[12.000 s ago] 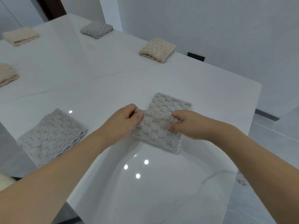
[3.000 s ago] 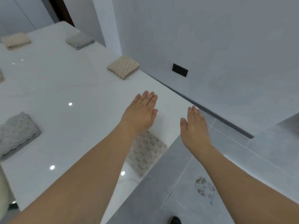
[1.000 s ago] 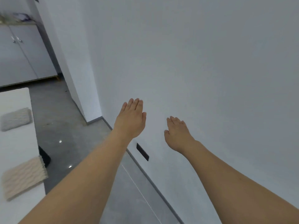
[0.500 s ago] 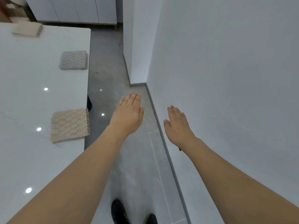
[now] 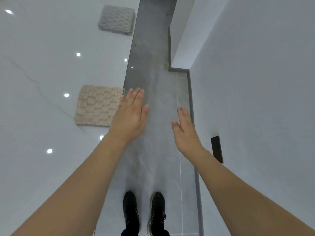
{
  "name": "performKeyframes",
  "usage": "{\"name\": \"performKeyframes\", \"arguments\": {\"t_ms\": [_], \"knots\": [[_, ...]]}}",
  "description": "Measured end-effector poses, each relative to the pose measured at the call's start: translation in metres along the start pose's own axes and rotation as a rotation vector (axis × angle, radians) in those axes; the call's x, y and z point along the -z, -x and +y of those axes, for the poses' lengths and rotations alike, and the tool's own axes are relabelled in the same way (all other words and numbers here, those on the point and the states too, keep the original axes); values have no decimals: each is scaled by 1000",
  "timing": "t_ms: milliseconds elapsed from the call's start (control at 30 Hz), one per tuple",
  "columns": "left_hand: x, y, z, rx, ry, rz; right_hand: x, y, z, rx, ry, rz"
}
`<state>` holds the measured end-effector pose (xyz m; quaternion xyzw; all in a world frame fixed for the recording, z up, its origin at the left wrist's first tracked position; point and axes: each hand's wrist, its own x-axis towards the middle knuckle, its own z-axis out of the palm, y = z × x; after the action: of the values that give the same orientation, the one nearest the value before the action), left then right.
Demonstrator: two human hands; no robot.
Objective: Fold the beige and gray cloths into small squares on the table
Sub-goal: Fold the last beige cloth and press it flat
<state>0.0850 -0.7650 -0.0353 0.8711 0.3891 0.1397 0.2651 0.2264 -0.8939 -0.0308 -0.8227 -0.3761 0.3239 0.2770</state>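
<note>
Both hands are held out in front of the body with straight, relaxed fingers and grasp nothing. The left hand (image 5: pixel 130 114) hangs over the table's (image 5: pixel 42 57) right edge, just beside the beige cloth (image 5: pixel 98 105); whether it touches the cloth cannot be told. The right hand (image 5: pixel 185 132) is over the grey floor (image 5: pixel 153 79), near the wall (image 5: pixel 255 82) and well apart from any cloth. The beige cloth lies as a folded square at the table's right edge. The gray cloth (image 5: pixel 116 20) lies as a second folded square farther along the same edge. Both appear to be already folded, so the likely current step is a move along the table to another cloth. Risk 1: the left hand passes close to the beige cloth; a brush against its near corner could drag it over the edge or disturb the fold. Risk 2: both cloths sit close to the edge, so any sideways push could drop them to the floor. Risk 3: the passage between table and wall is narrow; the right hand or arm could strike the wall or the dark wall plate (image 5: pixel 216 149).
</note>
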Motion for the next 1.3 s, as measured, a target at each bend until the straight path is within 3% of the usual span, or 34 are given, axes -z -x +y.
{"name": "performKeyframes", "arguments": {"t_ms": [233,400,667,1167,1300], "knots": [[29,4,-83,181,83,143,-83,-41,-58,179,-236,-90],[35,-5,-123,246,133,200,-128,-82,-79,241,-331,-27],[23,-16,-153,254,-3,161,-161,-122,-84,406,-184,-30],[33,-22,-173,248,-254,115,-177,-135,-74,457,-158,28],[38,-27,-183,247,-294,53,-173,-137,-71,492,-122,-35]]}}
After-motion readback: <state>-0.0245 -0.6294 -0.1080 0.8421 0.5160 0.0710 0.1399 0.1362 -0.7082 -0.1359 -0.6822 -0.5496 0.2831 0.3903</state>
